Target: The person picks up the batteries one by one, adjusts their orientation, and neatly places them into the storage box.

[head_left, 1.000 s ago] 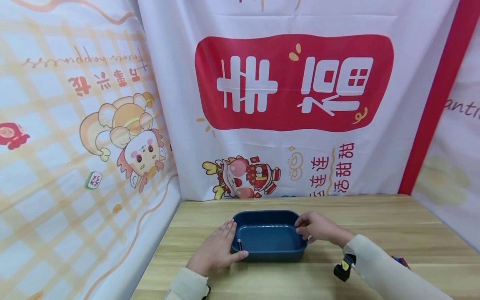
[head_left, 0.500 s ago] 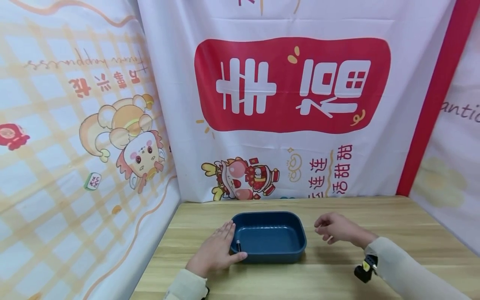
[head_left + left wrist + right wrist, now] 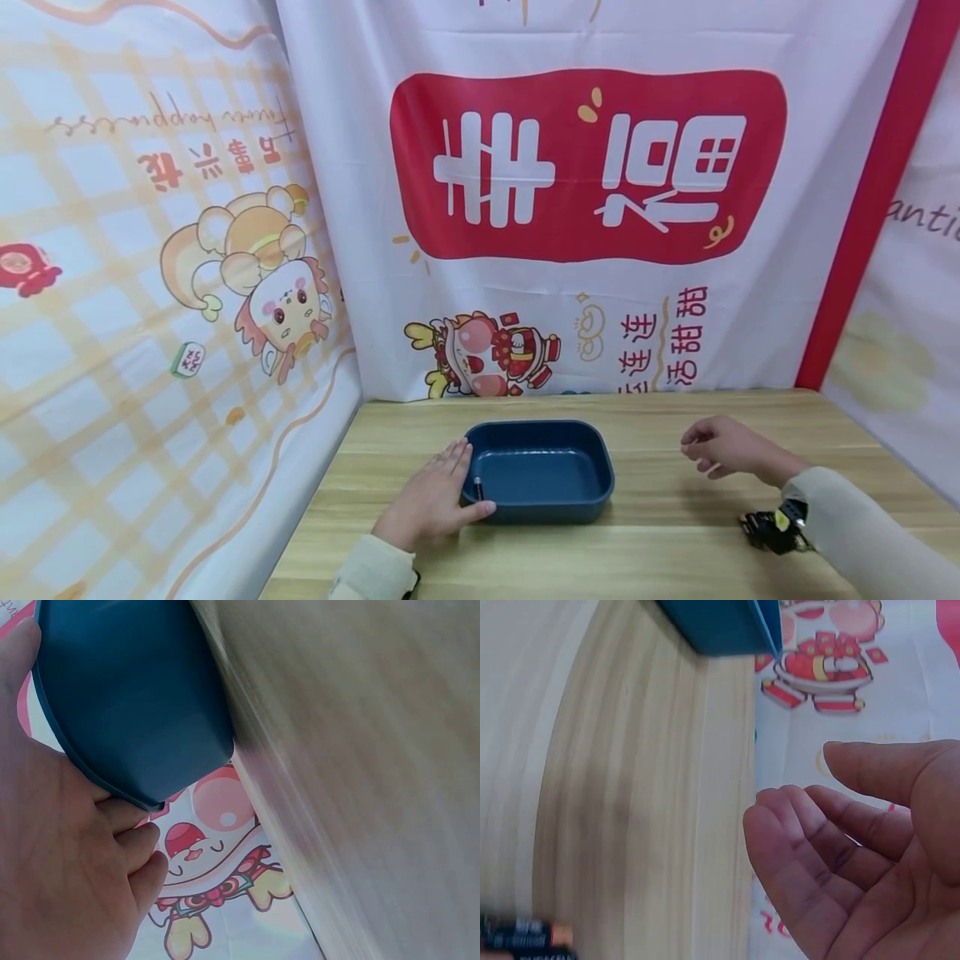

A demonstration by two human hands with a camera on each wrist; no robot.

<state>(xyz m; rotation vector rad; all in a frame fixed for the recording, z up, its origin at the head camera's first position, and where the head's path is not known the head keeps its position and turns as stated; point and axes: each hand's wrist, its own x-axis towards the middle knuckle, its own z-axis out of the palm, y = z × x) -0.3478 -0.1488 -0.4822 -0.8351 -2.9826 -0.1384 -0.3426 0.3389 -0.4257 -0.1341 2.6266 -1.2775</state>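
A dark blue rectangular box [image 3: 538, 515] sits on the wooden table. My left hand [image 3: 431, 500] rests against its left end, fingers along the side and thumb over the front rim. The left wrist view has this hand [image 3: 67, 855] by the rim of the box [image 3: 135, 690]. Inside, near the left wall, is a small black battery [image 3: 478, 489] with a silvery tip. To the right of the box, my right hand [image 3: 723, 448] hovers over the table with nothing in it. Its fingers are loosely bent in the right wrist view, thumb [image 3: 870, 765] apart from them.
Black batteries with copper-coloured ends [image 3: 529, 934] lie at the lower left of the right wrist view, blurred. A printed white cloth [image 3: 585, 333] hangs along the table's back edge, and another patterned cloth [image 3: 187, 400] borders the left side.
My right hand has left the box's right rim and moved right over the table. My left hand and the box stay in place.
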